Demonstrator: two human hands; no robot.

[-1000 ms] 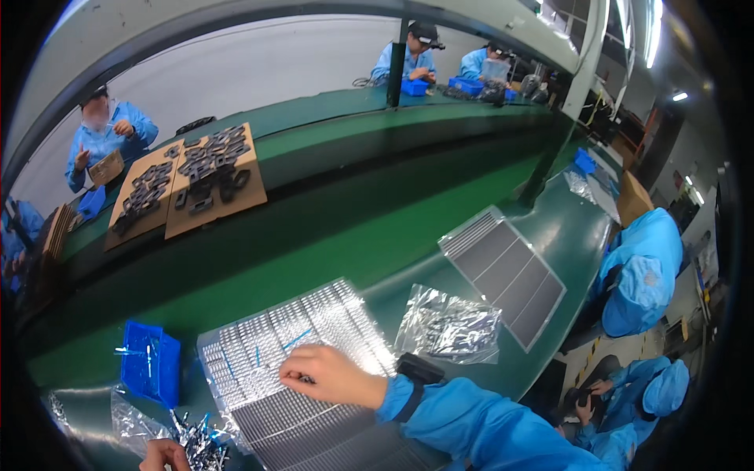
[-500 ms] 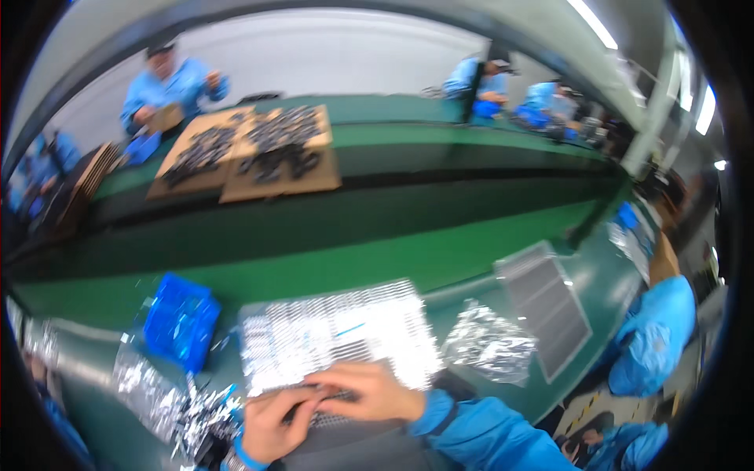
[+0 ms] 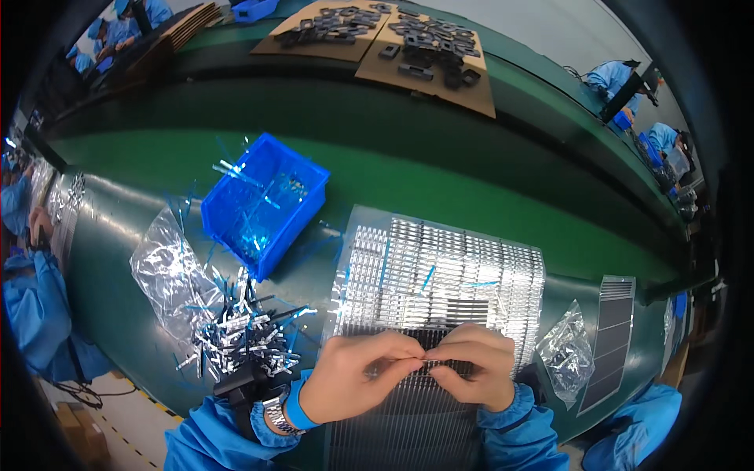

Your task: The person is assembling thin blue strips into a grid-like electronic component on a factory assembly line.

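Low over a sheet (image 3: 400, 443) with rows of silvery strips, both hands meet at the fingertips, hiding part of its middle. The left hand (image 3: 357, 377) pinches narrowly; the right hand (image 3: 475, 365) is bunched too, though I cannot tell whether its tips close or what either holds. Blue slivers (image 3: 428, 278) litter the sheet's upper half. Left of it crowd a blue bin (image 3: 292, 234), a loose strip pile (image 3: 243, 334) and a clear bag (image 3: 159, 263); right, a shiny packet (image 3: 567, 353) and a dark panel (image 3: 613, 337).
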